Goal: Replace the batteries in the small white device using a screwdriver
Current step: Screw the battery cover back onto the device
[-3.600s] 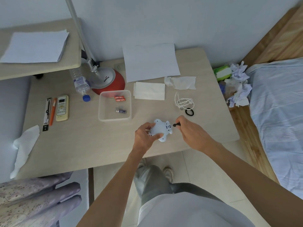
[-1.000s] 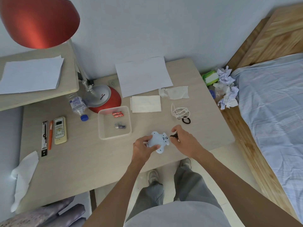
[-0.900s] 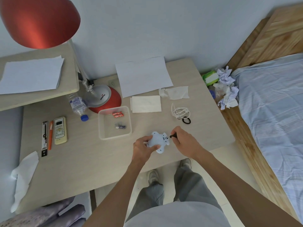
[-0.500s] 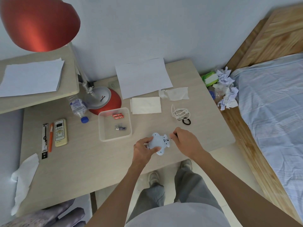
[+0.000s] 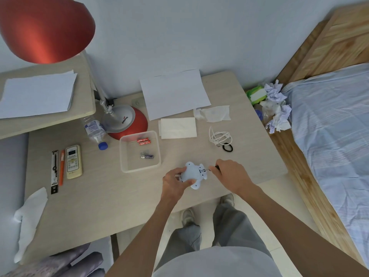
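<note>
Far left of the frame, nothing I need right now: a remote (image 5: pixel 73 161) and an orange pen (image 5: pixel 61 169) lie side by side on the counter (image 5: pixel 111 196), well apart from the work.

Moving in toward the middle, there's the clear plastic tray (image 5: pixel 139 151). Two red batteries (image 5: pixel 143 141) sit together at its far end, and one dark battery (image 5: pixel 147 156) lies alone nearer to me. I can't tell from here which are fresh and which are spent, so I won't call the swap either way.

Lower centre now, my left hand (image 5: pixel 174 183) is curled around the left side of the small white device (image 5: pixel 192 173), fingers and thumb pinching it and keeping it just above the counter near the front edge. The device is turned underside up, and I can make out a small darker patch on its right side, likely the battery bay or its cover. Too small to say whether that cover is on or off.

Just right of that, my right hand (image 5: pixel 232 175) is closed around the screwdriver (image 5: pixel 212 168), gripping the dark handle, with the thin shaft pointing left and the tip touching that patch on the device.

So my read: I'm at the screw stage. Whether I'm loosening to open or tightening to close, I can't settle from this view. With three batteries lying in the tray, I'd judge the job is somewhere in the middle, not wrapped up. At the least, the screw has to be finished and the device set down.
</note>
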`<control>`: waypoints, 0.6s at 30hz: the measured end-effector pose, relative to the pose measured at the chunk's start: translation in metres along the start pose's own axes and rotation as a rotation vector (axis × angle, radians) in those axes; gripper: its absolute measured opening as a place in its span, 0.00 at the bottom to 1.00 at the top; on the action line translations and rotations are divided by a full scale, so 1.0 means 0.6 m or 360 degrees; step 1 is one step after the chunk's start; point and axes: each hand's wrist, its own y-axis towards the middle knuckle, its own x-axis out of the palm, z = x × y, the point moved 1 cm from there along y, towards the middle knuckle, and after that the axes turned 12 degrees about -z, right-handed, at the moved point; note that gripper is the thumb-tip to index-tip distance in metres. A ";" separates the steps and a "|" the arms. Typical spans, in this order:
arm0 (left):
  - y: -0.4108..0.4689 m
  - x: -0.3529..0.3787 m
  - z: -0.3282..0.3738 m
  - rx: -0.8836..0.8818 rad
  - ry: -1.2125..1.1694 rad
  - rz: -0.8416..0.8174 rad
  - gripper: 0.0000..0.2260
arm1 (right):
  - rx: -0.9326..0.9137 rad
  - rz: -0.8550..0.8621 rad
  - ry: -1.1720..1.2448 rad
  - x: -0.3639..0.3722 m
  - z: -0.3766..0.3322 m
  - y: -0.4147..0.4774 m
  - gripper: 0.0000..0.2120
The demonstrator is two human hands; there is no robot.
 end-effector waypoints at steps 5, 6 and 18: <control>-0.002 -0.003 0.001 0.0005 0.0030 -0.0004 0.33 | 0.0034 0.0128 0.0169 0.001 0.009 -0.011 0.19; -0.002 -0.004 0.001 0.0008 0.0026 -0.0005 0.33 | 0.0038 0.0174 0.0222 0.000 0.013 -0.013 0.17; -0.012 -0.001 0.001 0.0052 -0.0060 0.0025 0.30 | 0.0255 0.0439 0.0635 0.064 0.057 0.010 0.06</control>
